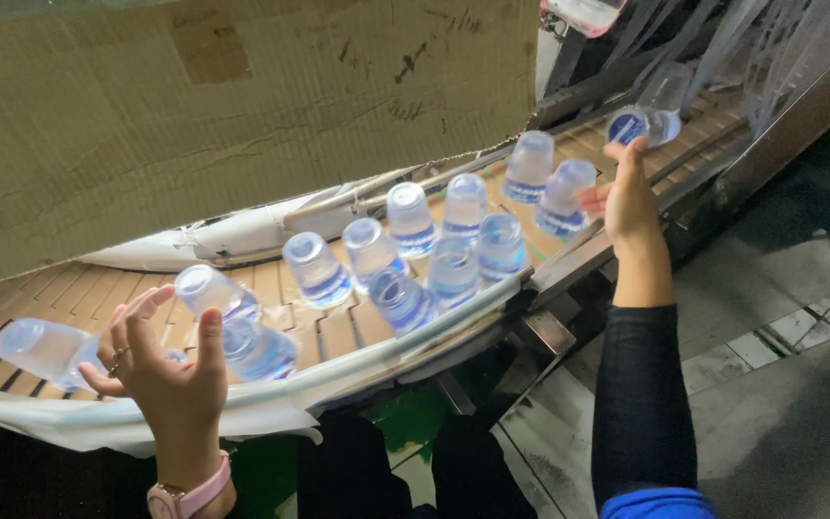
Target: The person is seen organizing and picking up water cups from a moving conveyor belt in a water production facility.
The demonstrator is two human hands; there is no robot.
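Water bottles (405, 259) stand scattered along the conveyor belt (338, 332). Behind the belt leans a cardboard sheet (242, 106); at its far right end one bottle (644, 126) lies tipped, probably against the right hand (629, 197).

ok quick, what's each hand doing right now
left hand: open, fingers spread, holding nothing, beside a bottle
right hand: open, fingertips at a lying bottle
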